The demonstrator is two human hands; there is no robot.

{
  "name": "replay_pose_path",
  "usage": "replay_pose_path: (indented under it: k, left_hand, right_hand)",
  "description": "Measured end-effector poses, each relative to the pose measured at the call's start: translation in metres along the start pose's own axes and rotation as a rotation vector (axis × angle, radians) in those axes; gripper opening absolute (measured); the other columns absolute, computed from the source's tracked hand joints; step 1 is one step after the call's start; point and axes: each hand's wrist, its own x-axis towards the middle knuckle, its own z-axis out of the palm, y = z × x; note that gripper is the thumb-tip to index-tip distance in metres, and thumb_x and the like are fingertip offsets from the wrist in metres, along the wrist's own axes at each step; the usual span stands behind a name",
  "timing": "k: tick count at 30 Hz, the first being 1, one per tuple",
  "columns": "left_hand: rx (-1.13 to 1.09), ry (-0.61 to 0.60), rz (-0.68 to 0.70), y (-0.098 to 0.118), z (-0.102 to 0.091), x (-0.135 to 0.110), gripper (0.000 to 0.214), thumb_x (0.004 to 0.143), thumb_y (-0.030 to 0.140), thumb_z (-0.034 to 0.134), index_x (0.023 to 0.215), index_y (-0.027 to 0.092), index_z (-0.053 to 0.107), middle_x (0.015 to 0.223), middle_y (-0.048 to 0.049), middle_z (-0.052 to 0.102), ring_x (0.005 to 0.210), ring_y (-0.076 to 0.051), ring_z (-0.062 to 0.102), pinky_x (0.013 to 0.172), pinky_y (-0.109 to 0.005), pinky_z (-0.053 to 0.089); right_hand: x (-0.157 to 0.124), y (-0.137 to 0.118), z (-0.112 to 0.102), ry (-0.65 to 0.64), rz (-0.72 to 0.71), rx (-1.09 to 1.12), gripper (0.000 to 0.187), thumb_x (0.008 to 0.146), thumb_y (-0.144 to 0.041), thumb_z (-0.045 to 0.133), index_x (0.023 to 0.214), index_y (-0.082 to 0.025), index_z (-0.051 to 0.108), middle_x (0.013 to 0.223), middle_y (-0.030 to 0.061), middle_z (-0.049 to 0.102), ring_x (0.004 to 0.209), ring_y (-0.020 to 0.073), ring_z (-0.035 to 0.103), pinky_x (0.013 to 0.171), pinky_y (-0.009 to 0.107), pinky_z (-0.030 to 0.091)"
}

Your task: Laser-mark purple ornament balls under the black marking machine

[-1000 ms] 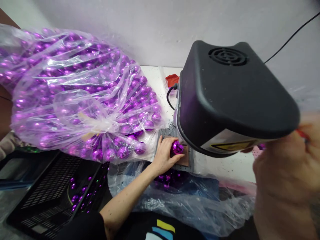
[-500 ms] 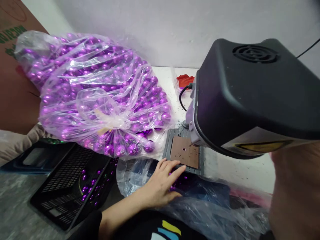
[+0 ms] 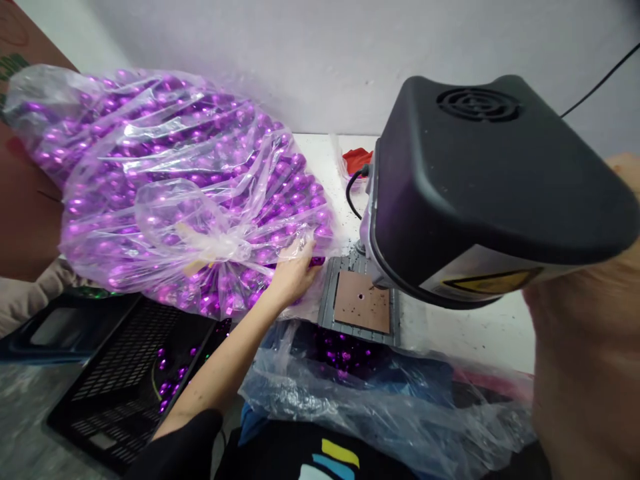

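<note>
My left hand [image 3: 291, 275] reaches to the lower right edge of a big clear plastic bag [image 3: 165, 193] stuffed with shiny purple balls. Its fingers curl round a purple ball [image 3: 317, 261] at the bag's edge. Just right of the hand lies a brown plate [image 3: 361, 310] on a grey base, bare, under the black-hooded machine [image 3: 480, 187]. My right hand [image 3: 585, 347] is a large blur close to the camera at the right edge, and its fingers do not show.
A second clear bag [image 3: 380, 400] with loose purple balls lies in my lap below the plate. A black perforated crate [image 3: 120, 373] with some balls sits at lower left. A cardboard box [image 3: 20, 227] stands far left and a red item [image 3: 357, 160] lies behind the machine.
My left hand held a purple ball on the brown plate, dropped to the lap bag, then rose left to the big bag. The plate is now bare.
</note>
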Motion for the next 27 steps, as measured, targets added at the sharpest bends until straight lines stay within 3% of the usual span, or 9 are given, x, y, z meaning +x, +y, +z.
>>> replay_pose_path:
  k: [2, 4, 8, 11, 14, 19, 23, 27]
  left_hand:
    - [-0.115, -0.122, 0.012, 0.007, -0.013, -0.019, 0.044, 0.091, 0.022, 0.062, 0.134, 0.021, 0.055, 0.116, -0.0126, 0.067, 0.110, -0.033, 0.063, 0.095, -0.050, 0.050]
    - [-0.242, -0.194, 0.033, 0.013, -0.026, -0.037, 0.042, 0.093, 0.027, 0.062, 0.134, 0.022, 0.055, 0.127, -0.0122, 0.064, 0.119, -0.031, 0.059, 0.101, -0.048, 0.048]
    - [-0.522, -0.182, -0.037, 0.021, -0.033, -0.056, 0.052, 0.096, 0.037, 0.061, 0.145, 0.028, 0.045, 0.142, -0.0093, 0.056, 0.130, -0.028, 0.053, 0.111, -0.045, 0.042]
    - [-0.699, -0.141, -0.072, 0.032, -0.019, -0.059, 0.051, 0.096, 0.040, 0.061, 0.143, 0.026, 0.047, 0.141, -0.0086, 0.057, 0.131, -0.028, 0.053, 0.112, -0.044, 0.041]
    - [-0.750, -0.156, -0.021, 0.045, 0.005, -0.057, 0.050, 0.095, 0.040, 0.063, 0.140, 0.025, 0.050, 0.138, -0.0088, 0.059, 0.130, -0.028, 0.053, 0.114, -0.044, 0.039]
    - [-0.743, -0.122, 0.004, 0.047, 0.037, -0.049, 0.042, 0.096, 0.041, 0.060, 0.133, 0.022, 0.055, 0.134, -0.0088, 0.061, 0.126, -0.026, 0.056, 0.112, -0.043, 0.041]
    - [-0.738, -0.085, -0.064, 0.036, 0.047, -0.046, 0.045, 0.097, 0.046, 0.057, 0.135, 0.021, 0.056, 0.138, -0.0099, 0.060, 0.131, -0.028, 0.053, 0.115, -0.045, 0.037]
    - [-0.676, -0.057, -0.048, 0.034, 0.046, -0.048, 0.044, 0.098, 0.047, 0.055, 0.135, 0.022, 0.056, 0.135, -0.0094, 0.061, 0.128, -0.027, 0.054, 0.112, -0.045, 0.039]
  right_hand:
    - [0.000, -0.001, 0.000, 0.030, 0.003, 0.041, 0.042, 0.085, -0.049, 0.065, 0.072, -0.010, 0.054, 0.059, -0.0017, 0.039, 0.056, -0.0011, 0.039, 0.052, 0.015, 0.031]
    - [-0.001, -0.004, 0.001, 0.043, 0.021, 0.015, 0.037, 0.087, -0.045, 0.063, 0.078, -0.010, 0.056, 0.059, -0.0022, 0.041, 0.056, -0.0013, 0.041, 0.050, 0.014, 0.029]
    - [-0.004, -0.007, 0.004, 0.036, 0.086, -0.015, 0.026, 0.093, -0.039, 0.055, 0.088, -0.014, 0.058, 0.059, -0.0040, 0.043, 0.053, -0.0022, 0.042, 0.049, 0.013, 0.025]
    - [-0.003, -0.005, 0.005, 0.094, 0.027, -0.020, 0.027, 0.090, -0.038, 0.060, 0.082, -0.011, 0.058, 0.065, -0.0025, 0.046, 0.062, -0.0023, 0.046, 0.054, 0.011, 0.030]
    - [-0.001, -0.001, 0.005, 0.114, -0.026, -0.003, 0.028, 0.086, -0.034, 0.066, 0.077, -0.008, 0.058, 0.072, -0.0010, 0.049, 0.074, -0.0019, 0.047, 0.062, 0.010, 0.035]
    - [0.000, 0.003, 0.002, 0.082, -0.025, 0.022, 0.039, 0.085, -0.045, 0.066, 0.076, -0.007, 0.058, 0.068, -0.0008, 0.045, 0.067, -0.0034, 0.042, 0.057, 0.009, 0.032]
    - [-0.001, 0.000, 0.002, 0.062, -0.011, 0.000, 0.052, 0.084, -0.059, 0.061, 0.077, -0.007, 0.058, 0.063, -0.0025, 0.039, 0.060, -0.0058, 0.037, 0.052, 0.006, 0.027]
    - [-0.002, -0.003, 0.003, 0.044, -0.008, 0.015, 0.047, 0.086, -0.054, 0.058, 0.079, -0.008, 0.056, 0.061, -0.0050, 0.035, 0.057, -0.0091, 0.035, 0.054, 0.003, 0.022]
